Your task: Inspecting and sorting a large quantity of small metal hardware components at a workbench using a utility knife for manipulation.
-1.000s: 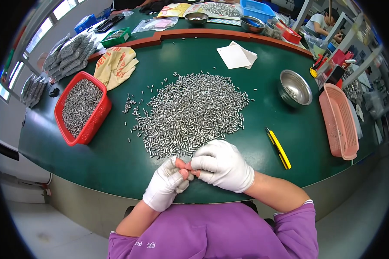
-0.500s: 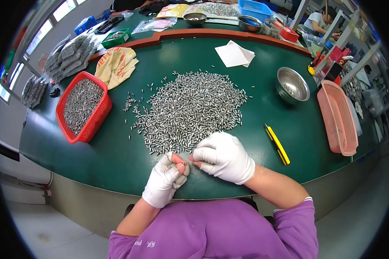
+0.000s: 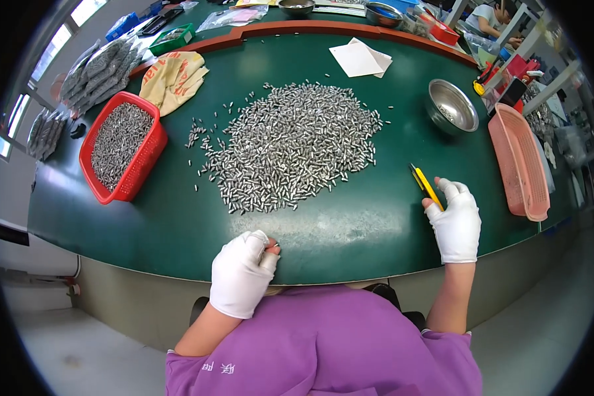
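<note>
A big heap of small silver metal pieces (image 3: pixel 296 148) lies spread over the middle of the green table (image 3: pixel 178 224). My left hand (image 3: pixel 243 272), in a white glove, rests at the table's near edge with its fingers curled in; I cannot see anything inside it. Out to the right, my gloved right hand (image 3: pixel 455 224) has its fingers apart. Its thumb and forefinger touch the near end of a yellow utility knife (image 3: pixel 425 185), which lies flat on the table.
A red basket (image 3: pixel 120 145) of metal pieces stands at the left, with tan gloves (image 3: pixel 175 76) behind it. A steel bowl (image 3: pixel 451 107) and a pink tray (image 3: pixel 518 162) are at the right, white paper (image 3: pixel 361 58) at the back. Another person sits at the far right.
My hands were together at the near edge, holding something small. My right hand has swung out to the right onto the yellow knife. My left hand has stayed at the edge.
</note>
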`<state>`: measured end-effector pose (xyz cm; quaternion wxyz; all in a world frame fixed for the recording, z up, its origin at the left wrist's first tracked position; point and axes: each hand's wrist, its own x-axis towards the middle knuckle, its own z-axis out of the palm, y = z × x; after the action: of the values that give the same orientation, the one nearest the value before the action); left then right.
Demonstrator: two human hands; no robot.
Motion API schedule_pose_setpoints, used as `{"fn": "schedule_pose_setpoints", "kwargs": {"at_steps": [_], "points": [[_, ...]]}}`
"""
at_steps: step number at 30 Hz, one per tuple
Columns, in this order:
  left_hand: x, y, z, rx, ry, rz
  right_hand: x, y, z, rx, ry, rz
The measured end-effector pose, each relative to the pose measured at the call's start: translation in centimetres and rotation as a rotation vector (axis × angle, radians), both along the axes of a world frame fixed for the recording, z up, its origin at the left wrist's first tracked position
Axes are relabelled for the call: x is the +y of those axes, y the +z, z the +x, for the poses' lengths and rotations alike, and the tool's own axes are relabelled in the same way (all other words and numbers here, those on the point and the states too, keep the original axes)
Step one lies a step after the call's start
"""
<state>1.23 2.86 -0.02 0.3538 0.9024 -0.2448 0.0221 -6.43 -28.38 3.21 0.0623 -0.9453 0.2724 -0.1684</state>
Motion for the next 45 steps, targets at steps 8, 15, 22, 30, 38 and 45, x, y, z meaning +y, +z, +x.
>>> {"fn": "schedule_pose_setpoints", "kwargs": {"at_steps": [8, 15, 22, 30, 38, 45], "points": [[0.1, 0.2, -0.2, -0.11, -0.015, 0.101, 2.8, -0.4, 0.1, -0.197, 0.181, 0.338], [0.2, 0.7, -0.4, -0.047, 0.001, 0.112, 9.5, 0.4, 2.0, 0.163, 0.816, 0.196], [-0.1, 0.6, -0.4, -0.089, 0.024, 0.105, 10.9, -0.4, 5.2, 0.207, 0.984, 0.151], [-0.2, 0.5, -0.5, -0.006, 0.053, 0.099, 11.2, -2.0, 5.6, 0.099, 0.999, 0.347], [-0.2, 0.4, -0.5, 0.026, 0.069, 0.094, 11.1, -1.7, 5.5, 0.154, 0.968, 0.438], [-0.1, 0.1, -0.6, 0.032, 0.082, 0.107, 12.0, -2.0, 5.7, 0.124, 0.987, 0.494]]}}
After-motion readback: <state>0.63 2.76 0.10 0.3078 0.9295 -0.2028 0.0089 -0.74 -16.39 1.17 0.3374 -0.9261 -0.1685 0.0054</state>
